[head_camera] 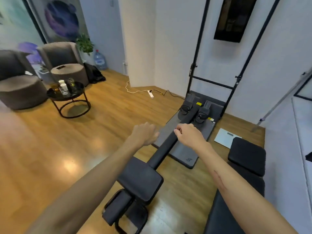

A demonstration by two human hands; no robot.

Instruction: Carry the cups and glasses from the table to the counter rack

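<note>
2 bare hands hang over a rowing machine (168, 142), both loosely curled and holding nothing: left hand (145, 134), right hand (189, 134). Well apart, far left, cups and glasses (65, 86) (blurred, uncountable) stand on a round black table (67, 95) beside grey armchairs (59, 56).

Left hand (145, 133): bare, no ring or glove.
Right hand (189, 134): bare, no watch.
Forearms: both uncovered, no sleeves; long faint streak along the right one.
</note>
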